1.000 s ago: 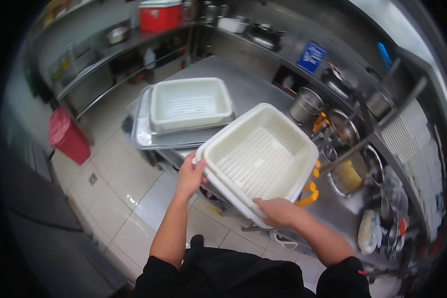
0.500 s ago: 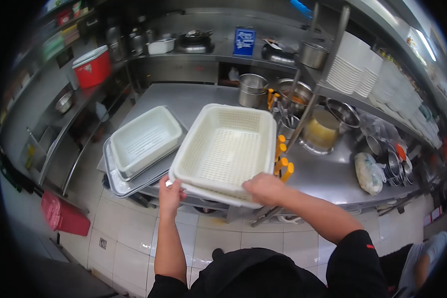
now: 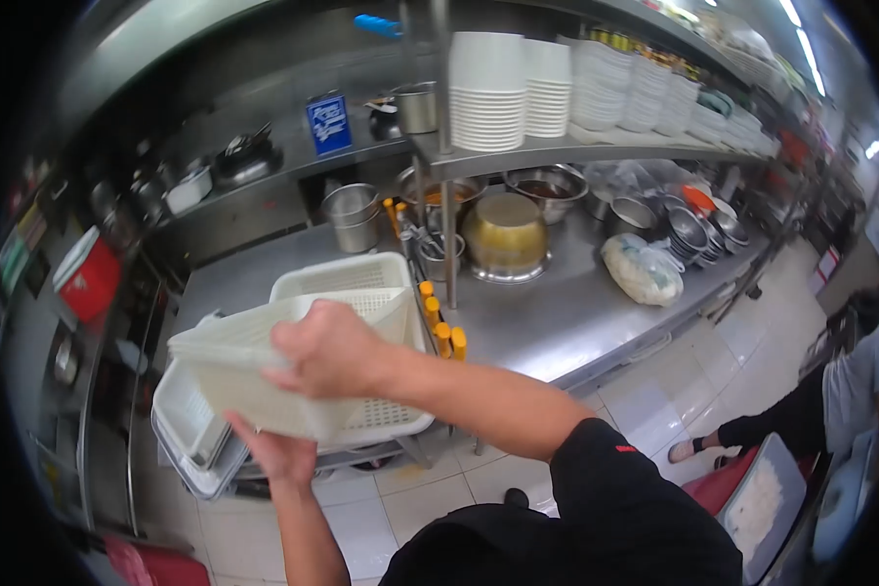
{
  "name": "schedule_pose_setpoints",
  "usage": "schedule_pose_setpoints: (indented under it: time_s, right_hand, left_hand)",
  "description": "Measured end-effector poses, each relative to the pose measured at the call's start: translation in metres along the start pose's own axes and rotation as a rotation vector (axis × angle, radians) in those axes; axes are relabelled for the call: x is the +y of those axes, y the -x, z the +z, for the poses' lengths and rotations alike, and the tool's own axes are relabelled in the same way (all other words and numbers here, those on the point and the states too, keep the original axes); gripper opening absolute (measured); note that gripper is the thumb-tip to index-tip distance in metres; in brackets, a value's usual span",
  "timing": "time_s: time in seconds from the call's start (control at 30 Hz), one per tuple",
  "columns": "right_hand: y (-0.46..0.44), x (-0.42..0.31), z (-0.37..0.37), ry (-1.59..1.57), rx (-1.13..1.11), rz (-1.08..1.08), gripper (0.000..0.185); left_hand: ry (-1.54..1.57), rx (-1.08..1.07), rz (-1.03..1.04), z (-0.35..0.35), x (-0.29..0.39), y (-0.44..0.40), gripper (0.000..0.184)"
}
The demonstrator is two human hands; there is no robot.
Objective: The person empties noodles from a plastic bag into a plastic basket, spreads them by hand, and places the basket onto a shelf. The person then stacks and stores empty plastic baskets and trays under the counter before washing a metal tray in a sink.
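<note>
Head view, upper basket: we have the upper basket [image 3: 239, 376] tilted steeply over the lower basket [image 3: 347, 266], its left part reaching over the tub [image 3: 185, 410]; whether the 2 baskets touch, we cannot tell.
Right hand: our right hand [image 3: 327, 347] has its fingers curled closed on the upper basket, near its raised rim; blur hides the exact grip.
Left hand: our left hand [image 3: 278, 454] is palm up at the basket's low edge, fingers spread mostly open; whether they bear on the plastic, we cannot tell.
Lower basket: it sits at the near edge of the bench [image 3: 576, 337], just beside 4 yellow handles [image 3: 444, 339].
Tub: it lies left of the lower basket, with a metal tray [image 3: 208, 481] under it.
Step in hand: we judge it to be handling the upper basket apart from the lower basket, with our right hand carrying most of the load.
Next move: we judge that any shift from here calls for a firm right grip, the left hand steadying the low edge, and care not to knock the yellow handles or tub.
Farther along: we see a pot [image 3: 352, 217] behind the lower basket, and a bag [image 3: 643, 269] well apart to the right; another person [image 3: 859, 381] is off at our far right.
</note>
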State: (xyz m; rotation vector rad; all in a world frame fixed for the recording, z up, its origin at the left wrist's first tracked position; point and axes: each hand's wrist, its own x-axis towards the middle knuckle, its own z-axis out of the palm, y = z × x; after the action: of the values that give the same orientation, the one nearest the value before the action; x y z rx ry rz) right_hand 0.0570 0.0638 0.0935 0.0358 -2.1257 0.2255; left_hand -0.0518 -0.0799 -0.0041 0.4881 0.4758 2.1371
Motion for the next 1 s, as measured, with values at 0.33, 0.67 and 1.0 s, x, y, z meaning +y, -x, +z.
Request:
schedule_pose_setpoints:
  time_s: [0.33,0.67,1.0]
  right_hand:
    - [0.054,-0.143,-0.199,0.222,-0.099,-0.047,0.015]
    - [0.168,-0.03,-0.215,0.725,-0.163,0.392,0.03]
    - [0.291,0.051,-0.138,0.543,-0.637,0.893,0.043]
  left_hand:
    - [-0.155,-0.199,-0.527,0.072,-0.059,0.045,0.093]
    - [-0.167,-0.24,-1.114,0.057,-0.259,0.0,0.077]
    - [-1.14,-0.318,-0.457,0.02,-0.14,0.041,0.046]
